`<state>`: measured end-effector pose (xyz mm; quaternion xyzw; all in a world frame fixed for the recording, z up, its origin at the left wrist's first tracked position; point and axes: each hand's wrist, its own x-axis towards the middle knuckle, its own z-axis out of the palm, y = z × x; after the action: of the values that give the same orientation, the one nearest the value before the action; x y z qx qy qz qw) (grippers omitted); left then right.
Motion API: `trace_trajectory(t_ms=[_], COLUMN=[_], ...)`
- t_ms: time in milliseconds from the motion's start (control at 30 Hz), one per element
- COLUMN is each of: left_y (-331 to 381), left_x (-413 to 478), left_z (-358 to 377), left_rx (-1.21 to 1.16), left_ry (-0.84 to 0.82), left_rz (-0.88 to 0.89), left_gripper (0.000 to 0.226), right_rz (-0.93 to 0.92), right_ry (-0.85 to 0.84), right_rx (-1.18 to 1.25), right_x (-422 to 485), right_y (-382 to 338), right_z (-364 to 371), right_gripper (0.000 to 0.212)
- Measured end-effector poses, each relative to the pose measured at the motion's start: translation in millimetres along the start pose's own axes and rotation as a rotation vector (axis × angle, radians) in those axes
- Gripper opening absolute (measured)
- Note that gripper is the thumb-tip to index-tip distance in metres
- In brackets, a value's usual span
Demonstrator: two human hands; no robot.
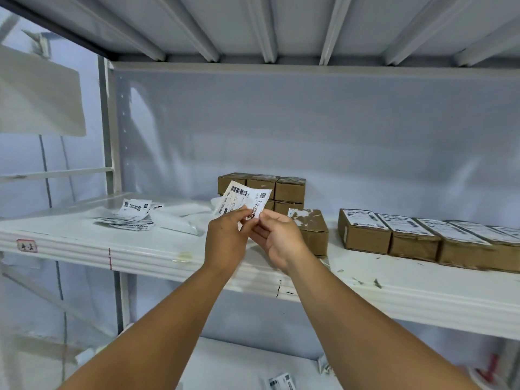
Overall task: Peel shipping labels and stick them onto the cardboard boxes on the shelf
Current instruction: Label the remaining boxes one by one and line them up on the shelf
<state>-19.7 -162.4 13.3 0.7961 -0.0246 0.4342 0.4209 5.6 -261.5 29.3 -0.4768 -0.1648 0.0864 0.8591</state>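
Observation:
A white shipping label (242,199) with barcodes stands upright above the shelf edge, held at its lower edge by both hands. My left hand (226,241) pinches its lower left part and my right hand (277,240) pinches its lower right corner. Just behind my right hand sits a brown cardboard box (313,229) with torn label remnants on top. A row of several cardboard boxes with labels on top (405,235) lies to the right on the white shelf (157,250). A stack of plain boxes (289,190) stands behind the label.
A heap of loose labels (132,216) lies at the left of the shelf, with white backing sheets (183,220) beside it. Another shelf board runs overhead. More labels (281,382) lie on the lower level. Paper scraps dot the shelf front at right.

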Motion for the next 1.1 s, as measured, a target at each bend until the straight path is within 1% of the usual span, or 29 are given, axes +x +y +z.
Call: trace_trajectory(t_ms=[100, 167, 233, 367, 467, 533, 667, 767, 833, 900, 967, 1100], left_y=[-1, -3, -11, -24, -26, -26, -33, -41, -42, -41, -40, -39], left_x=[0, 0, 0, -1, -2, 0, 12, 20, 23, 25, 27, 27], left_z=[2, 4, 8, 17, 19, 17, 10, 6, 3, 1, -1, -4], left_rx=[0.029, 0.083, 0.157, 0.246, 0.221, 0.099, -0.098, -0.157, -0.258, -0.374, -0.465, -0.779], left_ry=[-0.019, -0.036, -0.063, -0.114, -0.089, -0.058, 0.014, 0.143, 0.221, 0.296, 0.365, 0.441], left_rz=[0.023, 0.088, 0.138, 0.15, 0.131, 0.028, -0.225, -0.417, -0.538, -0.641, -0.711, -0.739], left_gripper=[0.022, 0.018, 0.019, 0.021, 0.018, 0.016, 0.016, 0.018, 0.018, 0.017, 0.017, 0.02], right_rz=[0.002, 0.009, 0.026, 0.032, 0.004, -0.01, -0.021, -0.047, -0.087, -0.181, -0.302, -0.529], right_ry=[0.006, 0.008, -0.007, -0.009, 0.033, 0.058, 0.096, 0.146, 0.206, 0.241, 0.268, 0.395], right_rx=[-0.059, -0.132, -0.222, -0.314, -0.331, -0.346, -0.377, -0.392, -0.402, -0.472, -0.591, -0.766], right_x=[1, 4, 5, 9, 10, 8, 5, 4, 2, -2, -8, -10], right_y=[1, 4, 7, 12, 14, 15, 12, 10, 9, 9, 11, 14], right_z=[-3, -5, -7, -9, -10, -9, -7, -7, -7, -7, -6, -2], right_gripper=[0.025, 0.026, 0.026, 0.028, 0.03, 0.03, 0.021, 0.016, 0.019, 0.023, 0.029, 0.043])
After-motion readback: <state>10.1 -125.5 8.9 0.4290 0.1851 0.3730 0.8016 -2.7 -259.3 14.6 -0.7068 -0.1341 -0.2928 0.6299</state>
